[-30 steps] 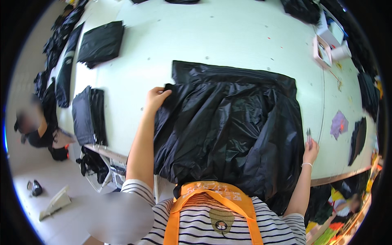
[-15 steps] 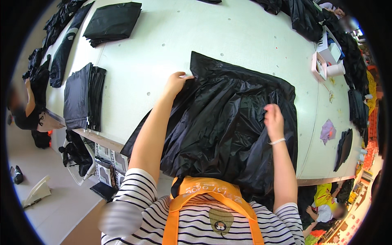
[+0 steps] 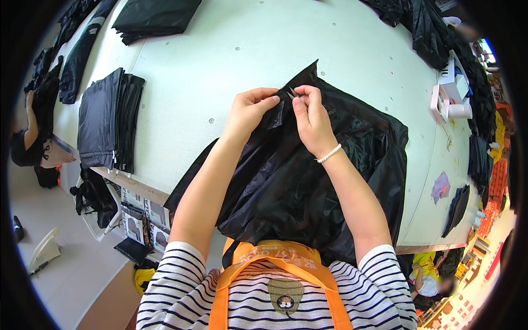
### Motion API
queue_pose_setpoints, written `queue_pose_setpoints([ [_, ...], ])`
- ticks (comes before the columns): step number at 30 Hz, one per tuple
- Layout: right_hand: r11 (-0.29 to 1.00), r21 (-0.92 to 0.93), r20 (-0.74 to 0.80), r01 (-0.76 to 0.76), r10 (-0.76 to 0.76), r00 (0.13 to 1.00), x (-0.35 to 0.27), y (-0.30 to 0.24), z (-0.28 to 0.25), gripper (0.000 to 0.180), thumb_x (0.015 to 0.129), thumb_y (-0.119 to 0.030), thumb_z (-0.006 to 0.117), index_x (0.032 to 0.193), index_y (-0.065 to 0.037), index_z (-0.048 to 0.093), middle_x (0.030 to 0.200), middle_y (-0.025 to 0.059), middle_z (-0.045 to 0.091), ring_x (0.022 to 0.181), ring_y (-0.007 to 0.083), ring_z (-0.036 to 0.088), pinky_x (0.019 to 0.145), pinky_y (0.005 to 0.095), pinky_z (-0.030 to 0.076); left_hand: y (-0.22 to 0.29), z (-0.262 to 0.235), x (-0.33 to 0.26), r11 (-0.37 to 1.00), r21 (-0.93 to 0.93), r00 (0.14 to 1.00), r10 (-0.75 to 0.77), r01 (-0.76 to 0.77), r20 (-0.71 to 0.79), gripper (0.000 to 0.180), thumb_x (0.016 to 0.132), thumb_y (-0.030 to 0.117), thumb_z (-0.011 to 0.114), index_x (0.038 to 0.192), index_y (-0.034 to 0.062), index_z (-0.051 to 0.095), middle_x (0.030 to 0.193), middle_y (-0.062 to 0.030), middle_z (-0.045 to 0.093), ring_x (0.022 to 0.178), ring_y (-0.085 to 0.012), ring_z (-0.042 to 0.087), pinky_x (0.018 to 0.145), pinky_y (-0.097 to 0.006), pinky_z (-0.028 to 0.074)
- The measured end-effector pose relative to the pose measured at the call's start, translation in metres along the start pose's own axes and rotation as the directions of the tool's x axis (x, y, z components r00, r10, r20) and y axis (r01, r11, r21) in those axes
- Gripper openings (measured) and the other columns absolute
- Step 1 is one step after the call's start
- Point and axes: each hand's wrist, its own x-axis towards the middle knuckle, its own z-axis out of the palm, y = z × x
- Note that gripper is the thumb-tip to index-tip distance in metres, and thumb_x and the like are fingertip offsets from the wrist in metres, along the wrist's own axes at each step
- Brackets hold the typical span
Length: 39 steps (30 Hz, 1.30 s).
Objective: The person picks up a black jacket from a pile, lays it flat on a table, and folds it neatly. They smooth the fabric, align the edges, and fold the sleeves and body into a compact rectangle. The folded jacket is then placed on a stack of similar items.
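Note:
A black, shiny garment is spread over the table edge in front of me, wrinkled, its near side hanging against my orange apron. My left hand pinches the garment's far left edge between thumb and fingers. Close beside it, my right hand is closed on small pointed metal thread snips. The blades show at the fingertips, next to the garment's edge; the rest is hidden in the hand. Just beyond both hands, a corner of the black fabric sticks up to a point.
Folded black pieces lie in a stack at the left and in a pile at the far left. At the right are a pink tray, a white thread cone and a purple scrap. Other people work at both sides.
My right hand has moved from the garment's right side up and left to the far edge, beside my left hand. The left hand has shifted slightly right, and the snips now show.

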Motion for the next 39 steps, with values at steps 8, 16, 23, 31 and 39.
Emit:
queue_pose_setpoints([
  [8, 0.9, -0.348, -0.021, 0.262, -0.287, 0.958, 0.018, -0.007, 0.0, 0.022, 0.085, -0.018, 0.065, 0.099, -0.008, 0.053, 0.083, 0.0066, 0.058, 0.069, 0.0227, 0.06, 0.058, 0.0315, 0.048, 0.004, -0.005, 0.005, 0.965, -0.259, 0.997, -0.032, 0.049, 0.07, 0.023, 0.08, 0.004, 0.065, 0.102, -0.0033, 0.066, 0.091, -0.0073, 0.068, 0.081, -0.0099, 0.062, 0.077, -0.023, 0.047],
  [16, 0.875, -0.388, 0.005, 0.288, -0.311, 0.951, 0.028, -0.009, -0.006, 0.019, 0.085, -0.018, 0.065, 0.096, -0.007, 0.054, 0.082, 0.0062, 0.059, 0.068, 0.0235, 0.06, 0.057, 0.0316, 0.048, 0.006, -0.002, 0.01, 0.955, -0.295, 0.997, -0.011, 0.034, 0.078, 0.022, 0.08, 0.003, 0.065, 0.101, -0.0035, 0.067, 0.091, -0.0075, 0.068, 0.081, -0.0103, 0.062, 0.077, -0.023, 0.048],
  [23, 0.84, -0.423, -0.005, 0.339, -0.376, 0.927, 0.032, -0.006, -0.007, 0.016, 0.084, -0.017, 0.066, 0.091, -0.007, 0.056, 0.081, 0.0055, 0.061, 0.066, 0.0233, 0.06, 0.057, 0.0315, 0.047, 0.01, 0.0, 0.01, 0.937, -0.332, 0.992, -0.079, 0.106, 0.095, 0.022, 0.079, 0.002, 0.065, 0.1, -0.0033, 0.067, 0.09, -0.0071, 0.068, 0.079, -0.0106, 0.063, 0.074, -0.023, 0.049],
  [31, 0.948, -0.189, -0.088, 0.257, -0.276, 0.957, 0.049, -0.034, -0.023, 0.029, 0.079, -0.016, 0.073, 0.099, -0.005, 0.056, 0.097, 0.0072, 0.059, 0.07, 0.0157, 0.06, 0.061, 0.0243, 0.049, 0.004, 0.006, 0.009, 0.998, -0.032, 0.998, 0.057, -0.058, -0.013, 0.013, 0.079, 0.007, 0.069, 0.091, 0.0011, 0.07, 0.08, -0.004, 0.068, 0.066, -0.0072, 0.06, 0.056, -0.025, 0.046],
  [39, 0.849, -0.527, 0.457, 0.027, 0.257, 0.852, 0.073, -0.064, -0.061, 0.022, 0.08, -0.023, 0.069, 0.08, -0.001, 0.068, 0.062, 0.0129, 0.062, 0.059, 0.0229, 0.06, 0.06, 0.0306, 0.048, -0.001, 0.021, -0.004, 0.463, 0.644, 0.614, 0.789, -0.609, 0.013, 0.013, 0.069, 0.0, 0.074, 0.079, 0.0054, 0.068, 0.069, -0.0055, 0.062, 0.059, -0.017, 0.061, 0.052, -0.026, 0.045],
])
